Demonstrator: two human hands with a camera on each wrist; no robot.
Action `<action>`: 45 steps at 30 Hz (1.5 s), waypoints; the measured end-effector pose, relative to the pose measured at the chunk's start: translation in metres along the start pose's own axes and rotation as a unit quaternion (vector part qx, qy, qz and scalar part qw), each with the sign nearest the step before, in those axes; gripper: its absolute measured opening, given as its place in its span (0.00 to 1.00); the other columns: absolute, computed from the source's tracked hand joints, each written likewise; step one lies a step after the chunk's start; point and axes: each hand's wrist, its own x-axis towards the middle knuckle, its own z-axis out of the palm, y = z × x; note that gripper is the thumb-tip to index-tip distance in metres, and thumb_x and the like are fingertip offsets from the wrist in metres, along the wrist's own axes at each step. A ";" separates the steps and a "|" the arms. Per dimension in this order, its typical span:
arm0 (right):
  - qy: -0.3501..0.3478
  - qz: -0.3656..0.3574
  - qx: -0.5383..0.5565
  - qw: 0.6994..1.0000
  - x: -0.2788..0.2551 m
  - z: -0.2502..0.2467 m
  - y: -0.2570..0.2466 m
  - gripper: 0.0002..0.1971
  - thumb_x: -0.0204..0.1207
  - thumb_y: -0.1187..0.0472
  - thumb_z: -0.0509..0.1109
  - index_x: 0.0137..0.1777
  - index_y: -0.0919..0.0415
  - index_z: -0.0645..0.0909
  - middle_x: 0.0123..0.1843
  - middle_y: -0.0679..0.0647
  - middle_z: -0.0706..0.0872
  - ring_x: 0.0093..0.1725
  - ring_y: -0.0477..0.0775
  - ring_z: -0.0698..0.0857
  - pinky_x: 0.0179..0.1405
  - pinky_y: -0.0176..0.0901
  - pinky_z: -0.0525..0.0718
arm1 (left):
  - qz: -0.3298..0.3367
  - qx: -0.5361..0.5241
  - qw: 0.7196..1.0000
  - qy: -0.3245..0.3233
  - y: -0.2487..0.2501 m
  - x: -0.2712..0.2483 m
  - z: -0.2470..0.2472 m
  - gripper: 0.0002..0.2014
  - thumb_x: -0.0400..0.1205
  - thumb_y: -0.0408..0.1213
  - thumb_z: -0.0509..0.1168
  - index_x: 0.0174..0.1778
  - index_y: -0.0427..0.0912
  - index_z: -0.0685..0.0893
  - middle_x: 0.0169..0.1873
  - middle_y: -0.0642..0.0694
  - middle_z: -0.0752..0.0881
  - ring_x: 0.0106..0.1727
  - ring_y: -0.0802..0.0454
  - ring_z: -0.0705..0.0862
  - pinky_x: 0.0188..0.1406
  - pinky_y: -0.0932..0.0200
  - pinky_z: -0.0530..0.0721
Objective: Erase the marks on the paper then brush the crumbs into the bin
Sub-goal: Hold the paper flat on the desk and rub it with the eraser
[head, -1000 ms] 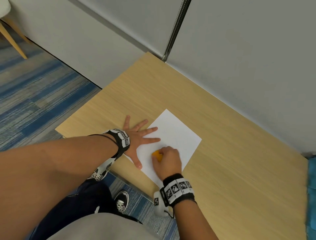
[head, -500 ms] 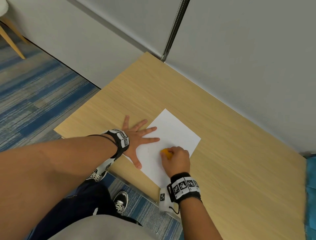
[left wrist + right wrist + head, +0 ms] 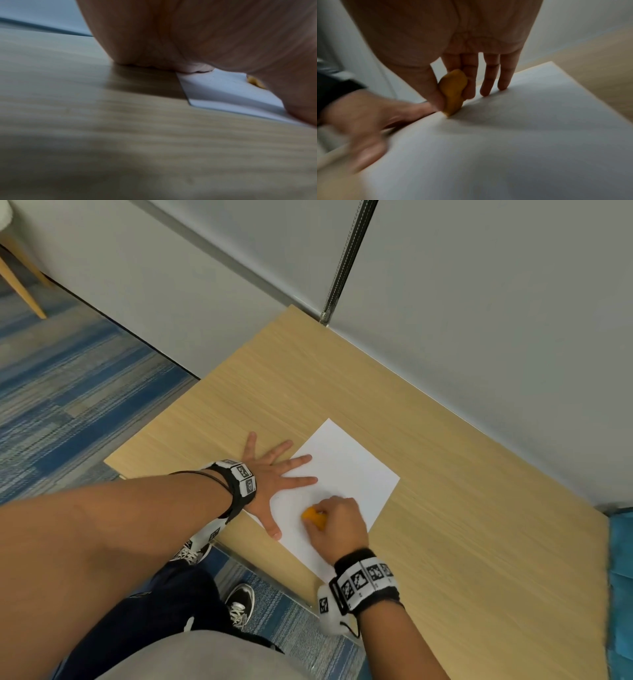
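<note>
A white sheet of paper [image 3: 346, 474] lies on the wooden table [image 3: 445, 491] near its front edge. My left hand [image 3: 274, 474] lies flat with fingers spread, pressing the paper's left side down. My right hand [image 3: 334, 523] pinches a small orange eraser [image 3: 313, 517] between thumb and fingers, its tip touching the paper. In the right wrist view the eraser [image 3: 453, 92] stands on the paper [image 3: 522, 135] beside the left hand [image 3: 361, 121], blurred. The left wrist view shows the paper's corner [image 3: 223, 92] under my palm and a bit of the eraser [image 3: 255, 83]. No bin is in view.
Grey wall panels [image 3: 479, 302] run along the table's far edge. Blue carpet [image 3: 68, 388] lies left of and below the table, with my shoes [image 3: 239, 604] on it. Something blue [image 3: 621, 577] sits at the table's right end. A wooden chair leg [image 3: 24, 289] shows at top left.
My right hand slid the eraser right across the paper, then back left towards my left hand. The left hand stayed flat on the paper.
</note>
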 end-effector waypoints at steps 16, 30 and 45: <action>0.017 -0.047 -0.002 0.999 -0.005 0.016 -0.032 0.12 0.72 0.50 0.72 0.44 0.58 0.88 0.43 0.55 0.88 0.53 0.58 0.80 0.50 0.45 0.79 | -0.004 -0.001 1.000 -0.001 0.000 0.002 0.001 0.70 0.53 0.89 0.66 0.79 0.80 0.24 0.80 0.63 0.14 0.80 0.43 0.12 0.62 0.08 0.22; 0.091 0.053 0.031 0.994 0.021 0.008 -0.018 0.12 0.77 0.51 0.68 0.47 0.59 0.87 0.47 0.55 0.88 0.55 0.60 0.81 0.49 0.46 0.80 | -0.005 -0.001 1.000 0.003 0.000 0.002 0.002 0.69 0.54 0.89 0.66 0.80 0.81 0.24 0.81 0.63 0.16 0.81 0.43 0.13 0.62 0.07 0.22; 0.185 0.125 0.130 0.966 -0.017 -0.002 0.028 0.13 0.76 0.53 0.76 0.55 0.59 0.88 0.50 0.53 0.87 0.50 0.56 0.86 0.50 0.51 0.87 | -0.032 -0.048 0.998 0.007 0.005 -0.003 0.000 0.69 0.56 0.89 0.65 0.81 0.78 0.24 0.81 0.61 0.15 0.83 0.43 0.15 0.68 0.10 0.22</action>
